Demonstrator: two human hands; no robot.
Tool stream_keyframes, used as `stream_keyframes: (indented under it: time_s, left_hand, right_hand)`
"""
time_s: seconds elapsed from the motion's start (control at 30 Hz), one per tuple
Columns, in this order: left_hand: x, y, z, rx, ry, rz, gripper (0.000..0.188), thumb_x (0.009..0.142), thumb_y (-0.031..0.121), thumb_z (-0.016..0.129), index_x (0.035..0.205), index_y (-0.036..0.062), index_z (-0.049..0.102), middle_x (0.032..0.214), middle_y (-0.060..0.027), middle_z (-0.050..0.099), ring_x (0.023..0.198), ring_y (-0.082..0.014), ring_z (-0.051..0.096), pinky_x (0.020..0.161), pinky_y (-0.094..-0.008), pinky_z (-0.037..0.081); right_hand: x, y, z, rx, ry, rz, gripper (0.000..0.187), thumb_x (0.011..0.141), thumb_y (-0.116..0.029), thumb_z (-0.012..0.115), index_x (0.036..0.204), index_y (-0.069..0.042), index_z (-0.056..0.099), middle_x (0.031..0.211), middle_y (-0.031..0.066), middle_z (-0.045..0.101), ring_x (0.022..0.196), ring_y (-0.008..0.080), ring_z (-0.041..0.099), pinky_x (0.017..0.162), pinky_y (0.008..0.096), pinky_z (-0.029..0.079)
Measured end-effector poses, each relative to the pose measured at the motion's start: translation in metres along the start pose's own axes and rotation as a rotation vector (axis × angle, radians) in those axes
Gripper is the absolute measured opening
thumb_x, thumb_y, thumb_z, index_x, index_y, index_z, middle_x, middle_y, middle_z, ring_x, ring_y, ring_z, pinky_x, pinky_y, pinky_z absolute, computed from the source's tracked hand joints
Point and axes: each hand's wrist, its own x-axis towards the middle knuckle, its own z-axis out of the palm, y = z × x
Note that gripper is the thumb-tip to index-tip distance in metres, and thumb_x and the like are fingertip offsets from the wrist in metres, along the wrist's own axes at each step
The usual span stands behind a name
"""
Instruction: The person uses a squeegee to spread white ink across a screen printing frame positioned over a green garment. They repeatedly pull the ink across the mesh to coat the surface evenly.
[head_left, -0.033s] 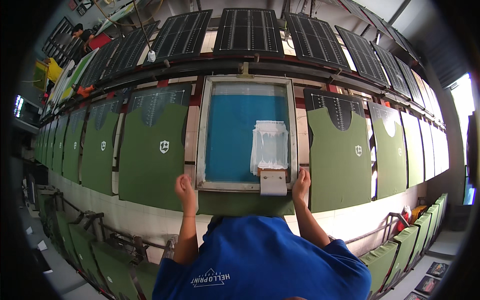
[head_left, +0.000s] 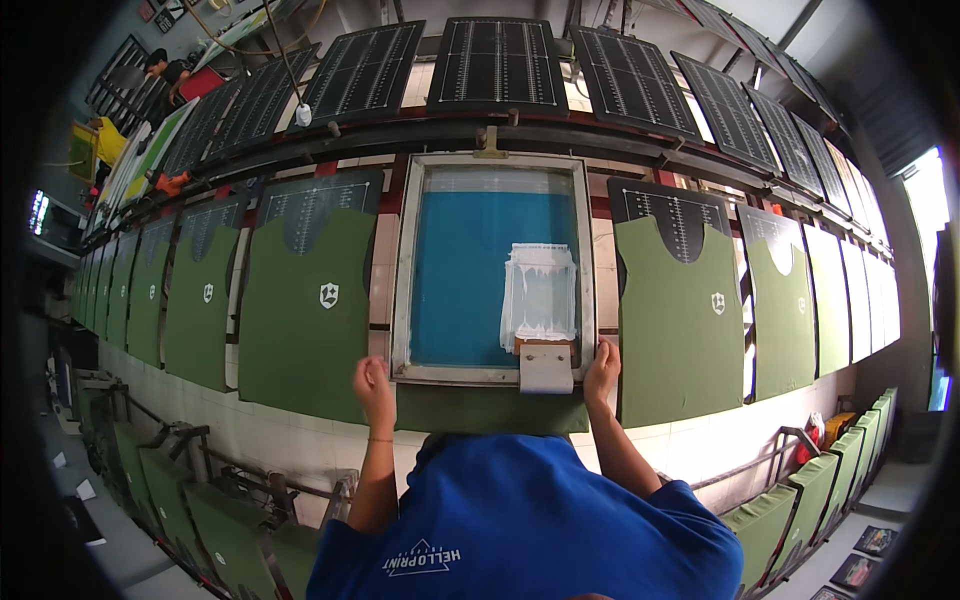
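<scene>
A screen printing frame (head_left: 402, 270) with blue mesh lies in front of me over a green shirt (head_left: 490, 410). White ink (head_left: 540, 290) covers a patch at the mesh's lower right. A squeegee (head_left: 546, 372) rests at the patch's near end, its pale plate overhanging the frame's front edge. My right hand (head_left: 602, 375) is closed at the frame's near right corner, fingers against its side. Just off the near left corner, my left hand (head_left: 375, 395) has its fingers curled, with nothing visible in them and a small gap to the frame.
Green shirts with white shield prints (head_left: 305, 300) (head_left: 680, 310) lie on boards to both sides. Across a dark rail (head_left: 350, 135) stand black boards with white rulings (head_left: 495, 65). A cord with a white end (head_left: 303, 113) hangs ahead. More green-covered boards (head_left: 775, 515) are behind me.
My left hand has shifted slightly toward me and to the right, closer to the frame's corner. The right hand, the frame and the squeegee look nearly the same.
</scene>
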Motion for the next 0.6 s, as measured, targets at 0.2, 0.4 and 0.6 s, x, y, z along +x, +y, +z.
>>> stream_keyframes:
  time_s: [0.2,0.4,0.6]
  left_hand:
    - [-0.092,0.019,0.053,0.099,-0.627,-0.352,0.023,0.103,0.020,0.053,0.096,0.0010,0.063,0.079,-0.0049,0.064,0.072,-0.0102,0.063,0.065,-0.0235,0.051]
    - [-0.132,0.023,0.112,0.172,-1.072,-0.688,0.026,0.103,0.025,0.050,0.100,0.0022,0.061,0.084,-0.0070,0.066,0.069,-0.0131,0.065,0.060,-0.0258,0.052]
    - [-0.134,0.003,0.137,0.022,-1.018,-0.945,0.025,0.104,0.023,0.047,0.104,0.0021,0.060,0.089,-0.0098,0.068,0.073,-0.0189,0.069,0.062,-0.0320,0.056]
  right_hand:
    - [-0.004,-0.009,-0.002,-0.034,0.002,-0.064,0.029,0.099,-0.016,0.046,0.109,0.002,0.066,0.100,0.0165,0.064,0.095,0.0292,0.062,0.087,0.0380,0.047]
    - [-0.003,-0.008,0.001,-0.008,-0.046,-0.050,0.031,0.101,-0.019,0.045,0.110,0.002,0.066,0.100,0.0175,0.064,0.095,0.0313,0.060,0.088,0.0393,0.046]
    - [-0.004,-0.043,-0.025,-0.253,-0.213,-0.359,0.034,0.096,-0.022,0.056,0.123,-0.002,0.059,0.119,0.0162,0.059,0.112,0.0332,0.055,0.098,0.0425,0.043]
